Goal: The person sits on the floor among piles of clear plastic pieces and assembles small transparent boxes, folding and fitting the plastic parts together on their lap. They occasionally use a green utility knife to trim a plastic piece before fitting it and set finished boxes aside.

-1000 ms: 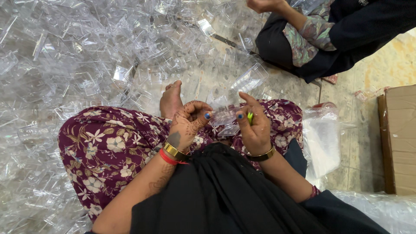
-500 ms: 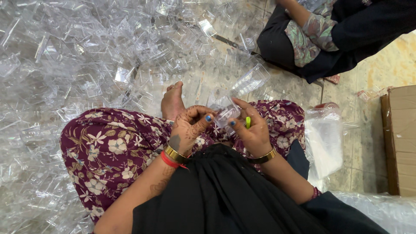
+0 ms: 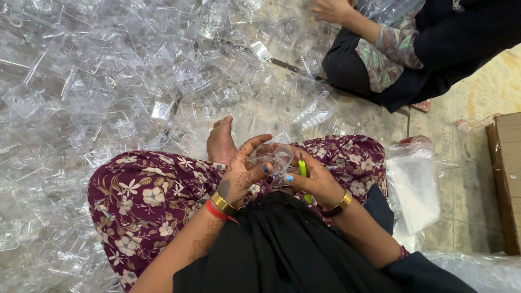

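Note:
I sit cross-legged on the floor in floral maroon trousers. My left hand (image 3: 243, 174) grips a small clear plastic box (image 3: 272, 157) over my lap. My right hand (image 3: 313, 179) touches the same box from the right and also holds a thin yellow-green tool (image 3: 302, 169) between its fingers. Both wrists wear gold bangles; the left also has a red one. My bare foot (image 3: 221, 142) rests just left of the hands.
A big heap of clear plastic boxes and lids (image 3: 108, 81) covers the floor ahead and to the left. Another person (image 3: 401, 49) sits at the top right, handling clear plastic. A stack of clear pieces in a bag (image 3: 413, 187) and a cardboard box (image 3: 504, 179) lie to the right.
The clear box has been turned between my hands and lifted slightly. The view has shifted a little; the other person's hand has moved further into the top of the frame.

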